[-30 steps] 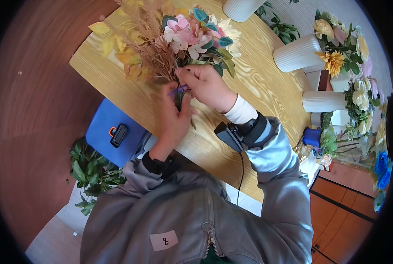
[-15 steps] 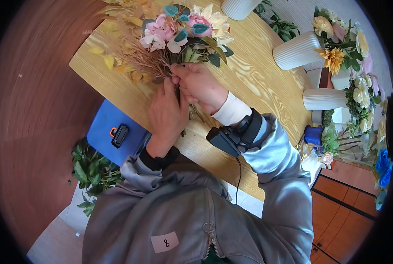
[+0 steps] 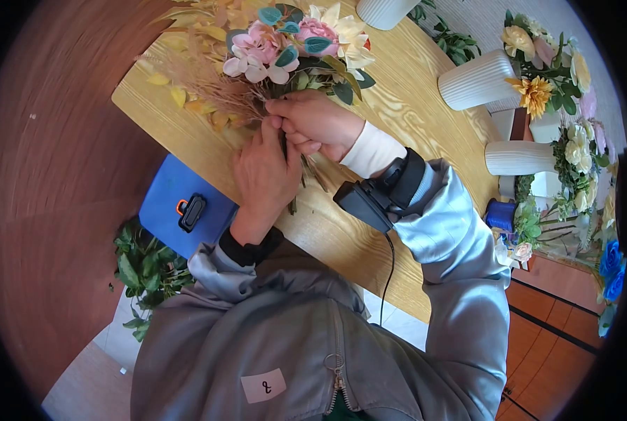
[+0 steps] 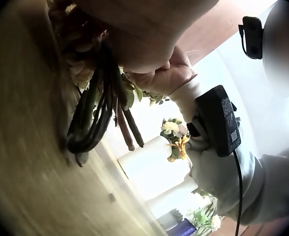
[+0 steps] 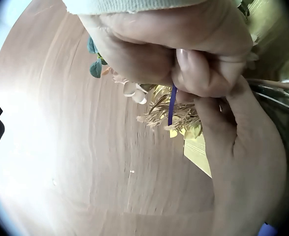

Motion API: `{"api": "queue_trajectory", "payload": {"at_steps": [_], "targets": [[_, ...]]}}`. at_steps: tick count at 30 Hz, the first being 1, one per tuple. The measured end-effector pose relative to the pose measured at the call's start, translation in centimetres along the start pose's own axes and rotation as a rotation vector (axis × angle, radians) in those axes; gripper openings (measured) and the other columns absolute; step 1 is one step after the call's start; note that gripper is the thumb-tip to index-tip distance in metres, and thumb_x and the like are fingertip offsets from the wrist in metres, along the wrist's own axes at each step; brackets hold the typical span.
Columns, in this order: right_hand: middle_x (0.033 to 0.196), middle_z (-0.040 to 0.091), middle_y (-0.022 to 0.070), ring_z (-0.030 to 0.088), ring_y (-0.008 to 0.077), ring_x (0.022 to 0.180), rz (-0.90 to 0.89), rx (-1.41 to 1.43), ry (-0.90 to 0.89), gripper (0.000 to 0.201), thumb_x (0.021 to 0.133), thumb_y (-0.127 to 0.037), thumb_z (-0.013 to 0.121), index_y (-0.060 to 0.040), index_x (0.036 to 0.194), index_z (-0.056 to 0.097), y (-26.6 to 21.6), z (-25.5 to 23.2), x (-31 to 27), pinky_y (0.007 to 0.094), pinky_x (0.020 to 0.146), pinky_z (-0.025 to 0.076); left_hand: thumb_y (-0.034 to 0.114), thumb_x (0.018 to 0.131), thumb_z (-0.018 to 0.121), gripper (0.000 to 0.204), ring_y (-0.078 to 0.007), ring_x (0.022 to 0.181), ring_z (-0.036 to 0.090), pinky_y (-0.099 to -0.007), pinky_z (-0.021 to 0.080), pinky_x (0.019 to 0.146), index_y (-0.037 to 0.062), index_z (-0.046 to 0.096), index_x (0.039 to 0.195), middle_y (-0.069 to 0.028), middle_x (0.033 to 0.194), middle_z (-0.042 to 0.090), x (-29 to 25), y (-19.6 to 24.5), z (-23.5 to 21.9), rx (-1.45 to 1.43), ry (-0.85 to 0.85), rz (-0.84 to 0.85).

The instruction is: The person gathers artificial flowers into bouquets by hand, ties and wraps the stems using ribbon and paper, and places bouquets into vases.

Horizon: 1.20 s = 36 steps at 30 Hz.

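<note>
A bouquet of pink and cream flowers [image 3: 319, 36] with feathery tan stalks lies above the table in the head view. Around its stems the left hand [image 3: 265, 175] curls its fingers; these stems [image 4: 105, 105] hang below that hand in the left wrist view. Fingers of the right hand [image 3: 322, 126] are bent against the left fingertips at the binding point. In the right wrist view a thin purple ribbon [image 5: 172, 107] comes out of the right hand's pinch [image 5: 183, 49], beside the left hand [image 5: 250, 147]. The ribbon's other parts are hidden by both hands.
Ribbed white vases [image 3: 476, 79] with flowers stand along the table's far right side. A blue ribbon spool [image 3: 500, 215] is near them. Beside the left table edge sits a blue box [image 3: 183, 207], with a leafy green plant [image 3: 141, 270] by it.
The bouquet and both hands have shifted left in the head view. The hands have come closer together, and the purple ribbon seen between them earlier is now covered in that view.
</note>
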State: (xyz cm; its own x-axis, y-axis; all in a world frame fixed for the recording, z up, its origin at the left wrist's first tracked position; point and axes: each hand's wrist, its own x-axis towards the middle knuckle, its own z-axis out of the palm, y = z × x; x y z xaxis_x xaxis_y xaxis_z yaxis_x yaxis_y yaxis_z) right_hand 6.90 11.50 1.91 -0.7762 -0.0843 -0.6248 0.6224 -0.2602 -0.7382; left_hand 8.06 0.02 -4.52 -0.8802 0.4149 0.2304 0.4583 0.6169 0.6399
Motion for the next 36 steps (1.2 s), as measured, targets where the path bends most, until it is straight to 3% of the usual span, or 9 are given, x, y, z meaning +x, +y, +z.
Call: {"api": "queue_trajectory", "payload": {"at_steps": [6, 8, 10, 17, 23, 26, 28, 31, 36], "targets": [[0.049, 0.031, -0.0045, 0.022, 0.0049, 0.036, 0.052, 0.048, 0.017, 0.022, 0.088, -0.02, 0.042, -0.0043, 0.073, 0.044, -0.2, 0.2, 0.3, 0.0208, 0.031, 0.02, 0.024, 0.076, 0.05, 0.03, -0.031, 0.067, 0.055, -0.0419, 0.036, 0.059, 0.0068, 0.044, 0.1, -0.0134, 0.072, 0.057, -0.1, -0.2, 0.1, 0.002, 0.025, -0.001], [0.05, 0.032, -0.003, 0.023, 0.0065, 0.035, -0.005, -0.181, 0.022, 0.022, 0.088, -0.02, 0.042, -0.0034, 0.074, 0.044, -0.6, 0.3, 0.2, 0.0217, 0.031, 0.022, 0.025, 0.076, 0.05, 0.031, -0.0311, 0.066, 0.055, -0.0418, 0.036, 0.059, 0.0067, 0.044, 0.1, -0.0136, 0.071, 0.057, 0.0, -0.3, 0.2, -0.001, 0.037, 0.012], [0.05, 0.032, -0.0023, 0.024, 0.0071, 0.035, -0.02, -0.243, 0.018, 0.021, 0.088, -0.02, 0.042, -0.0031, 0.075, 0.043, -1.3, 0.7, -0.1, 0.0219, 0.031, 0.023, 0.029, 0.079, 0.05, 0.05, -0.0348, 0.065, 0.055, -0.0415, 0.041, 0.056, -0.0054, 0.039, 0.112, -0.0181, 0.072, 0.056, 0.1, -0.3, 0.1, 0.019, 0.001, 0.023], [0.05, 0.035, -0.0009, 0.028, 0.0082, 0.037, -0.024, -0.062, 0.076, 0.022, 0.088, -0.021, 0.041, -0.0039, 0.074, 0.044, -0.5, 1.3, 0.5, 0.0221, 0.033, 0.027, 0.023, 0.078, 0.049, 0.047, -0.0345, 0.062, 0.055, -0.0411, 0.041, 0.056, -0.0054, 0.039, 0.113, -0.0162, 0.065, 0.056, 0.5, -0.1, -0.4, 0.04, -0.032, -0.023], [0.051, 0.039, -0.0016, 0.035, 0.0084, 0.038, -0.032, -0.215, 0.083, 0.026, 0.089, -0.023, 0.041, -0.0049, 0.071, 0.045, -0.9, -0.1, -0.5, 0.0214, 0.035, 0.028, 0.014, 0.081, 0.044, 0.027, -0.0336, 0.064, 0.056, -0.039, 0.041, 0.054, 0.0025, 0.045, 0.106, -0.0197, 0.068, 0.056, 1.3, -0.9, -0.9, -0.033, -0.143, -0.026], [0.051, 0.041, -0.0008, 0.038, 0.0089, 0.038, -0.075, -0.258, 0.097, 0.028, 0.089, -0.024, 0.042, -0.0052, 0.069, 0.047, -0.4, -1.4, -0.8, 0.0213, 0.036, 0.029, 0.015, 0.084, 0.042, 0.012, -0.0253, 0.055, 0.054, -0.0324, 0.038, 0.051, 0.0074, 0.048, 0.091, -0.0123, 0.062, 0.053, 1.7, -2.7, -0.2, -0.342, -0.101, 0.001], [0.051, 0.043, -0.0007, 0.04, 0.0092, 0.04, -0.098, -0.272, 0.053, 0.028, 0.088, -0.024, 0.041, -0.0046, 0.069, 0.048, 0.1, -2.3, -0.7, 0.0224, 0.038, 0.033, 0.019, 0.087, 0.042, 0.016, -0.0135, 0.05, 0.045, -0.0267, 0.035, 0.049, 0.0052, 0.049, 0.084, -0.0038, 0.053, 0.044, 2.1, -3.7, 0.4, -0.804, -0.256, -0.109], [0.05, 0.043, -0.0005, 0.042, 0.0089, 0.041, -0.143, -0.289, -0.022, 0.029, 0.088, -0.023, 0.041, -0.004, 0.068, 0.049, 0.7, -3.2, -0.4, 0.0227, 0.039, 0.035, 0.02, 0.087, 0.043, 0.02, -0.0061, 0.053, 0.037, -0.0218, 0.032, 0.048, 0.0039, 0.053, 0.082, 0.0039, 0.052, 0.035, 2.9, -4.1, 0.0, -1.087, -0.354, -0.206], [0.046, 0.041, -0.0008, 0.037, 0.0073, 0.038, -0.202, -0.405, -0.112, 0.03, 0.087, -0.022, 0.042, -0.0038, 0.064, 0.049, 1.6, -3.9, -0.6, 0.0212, 0.037, 0.028, 0.022, 0.086, 0.049, 0.021, -0.0041, 0.057, 0.042, -0.019, 0.032, 0.051, 0.0053, 0.058, 0.078, 0.004, 0.058, 0.048, 3.9, -4.6, -1.4, -1.279, -0.506, -0.439]]}}
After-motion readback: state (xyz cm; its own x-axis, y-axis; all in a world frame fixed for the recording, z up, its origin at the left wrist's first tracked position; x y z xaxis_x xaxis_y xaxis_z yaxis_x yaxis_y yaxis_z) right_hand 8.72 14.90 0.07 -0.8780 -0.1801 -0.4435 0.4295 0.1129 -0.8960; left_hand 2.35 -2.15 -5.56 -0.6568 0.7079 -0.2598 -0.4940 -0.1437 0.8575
